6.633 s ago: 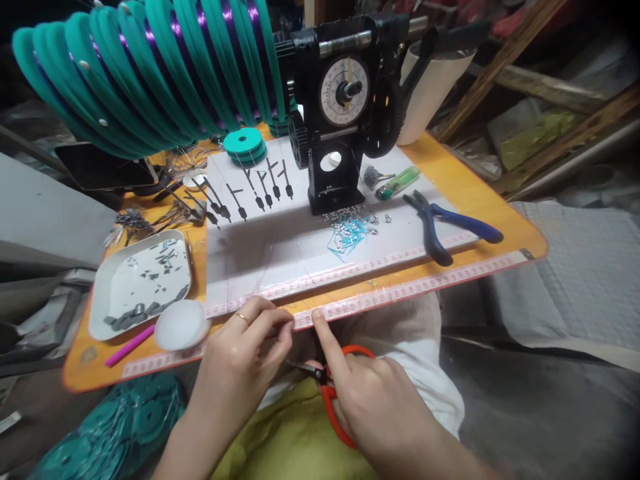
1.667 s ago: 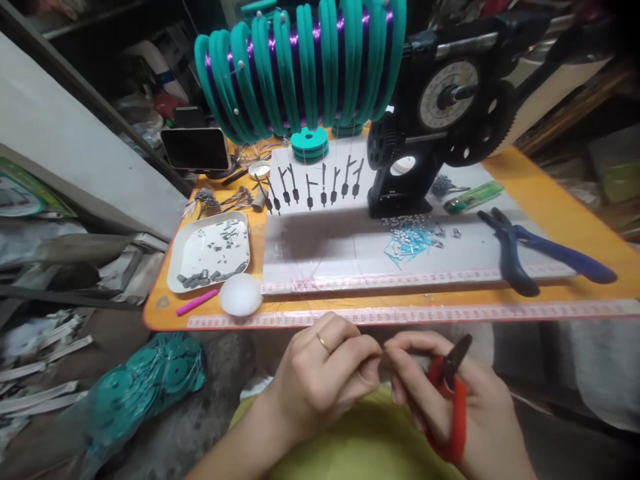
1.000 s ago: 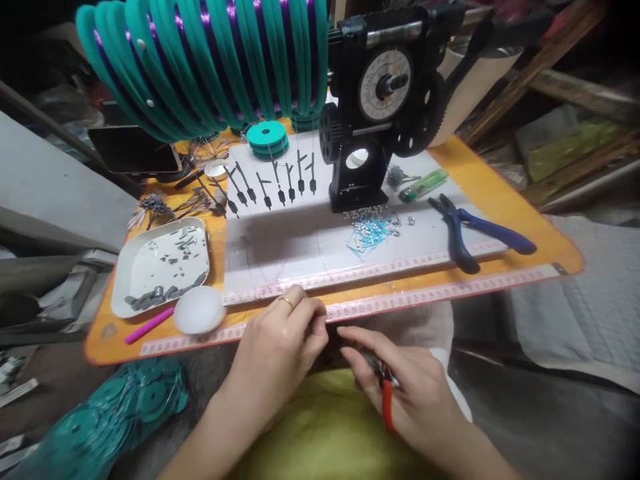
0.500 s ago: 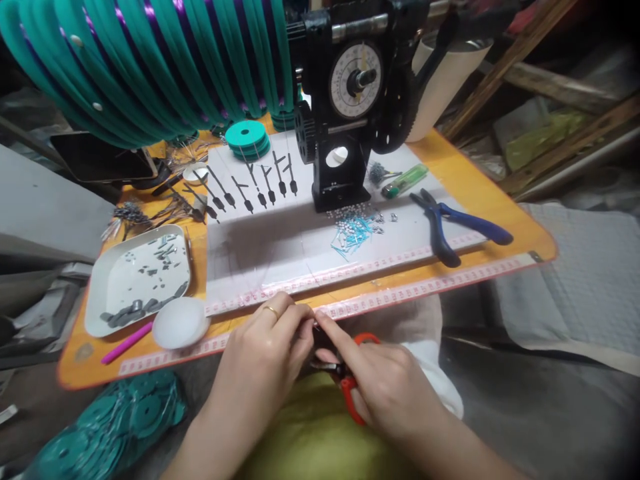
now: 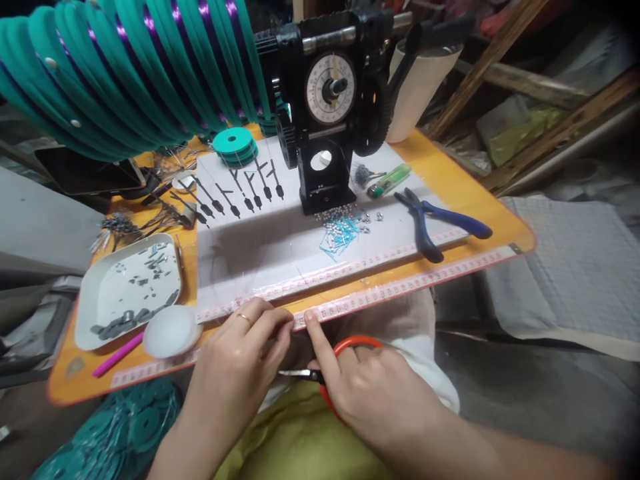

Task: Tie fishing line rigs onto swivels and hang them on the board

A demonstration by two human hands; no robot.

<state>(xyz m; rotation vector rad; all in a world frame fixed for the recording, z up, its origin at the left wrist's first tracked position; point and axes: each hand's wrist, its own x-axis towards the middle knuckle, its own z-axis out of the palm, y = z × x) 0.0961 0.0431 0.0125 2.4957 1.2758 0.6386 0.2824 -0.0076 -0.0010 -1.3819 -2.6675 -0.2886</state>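
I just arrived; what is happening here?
A person works barehanded. The left hand is pinched together at the pink-and-white measuring tape along the front edge of the orange table; anything it grips is too small to tell. The right hand holds scissors with red handles and metal blades, its index finger on that tape. Beyond, pliers with dark blue handles lie partly on a white flat board, near a black geared machine bearing teal discs.

Tape strips point(image 5: 390, 291): numbers too small | dial point(image 5: 316, 97): figures unreadable
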